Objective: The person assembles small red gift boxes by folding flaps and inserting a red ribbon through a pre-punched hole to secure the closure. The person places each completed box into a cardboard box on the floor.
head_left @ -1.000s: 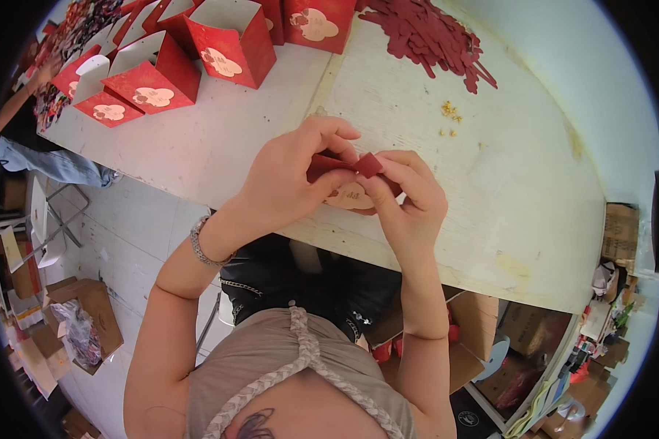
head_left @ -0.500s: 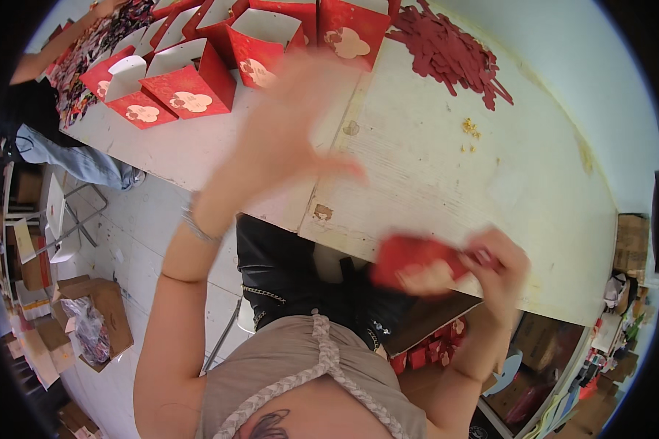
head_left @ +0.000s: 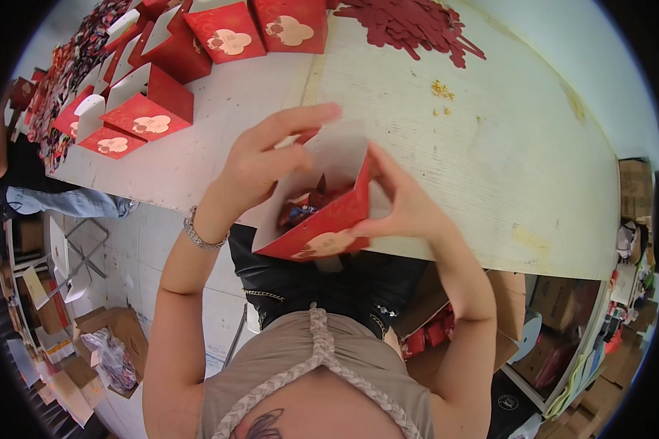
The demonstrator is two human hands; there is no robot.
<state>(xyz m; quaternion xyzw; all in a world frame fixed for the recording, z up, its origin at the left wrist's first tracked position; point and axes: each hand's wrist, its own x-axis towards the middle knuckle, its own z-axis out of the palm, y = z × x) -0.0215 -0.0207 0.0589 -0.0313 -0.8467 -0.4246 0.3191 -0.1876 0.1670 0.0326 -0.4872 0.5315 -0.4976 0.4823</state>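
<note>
An open red gift box with a white inside and a pale flower-shaped label is tilted at the table's near edge, in front of my waist. Small shiny wrapped pieces lie inside it. My right hand grips its right side, thumb on the front face and fingers behind. At the left, my left hand bends its fingers over the upper rim, index finger stretched along the white flap. Some left fingertips are hidden by the box wall.
More open red boxes stand at the far left, by a heap of colourful wrapped pieces. Dark red strips and small gold bits lie farther back. A carton with red boxes sits below right. Another person's jeans show at left.
My left hand has come back from the row of boxes, and an open box is now between both hands. My right hand has moved up and left; its small red item is no longer visible there.
</note>
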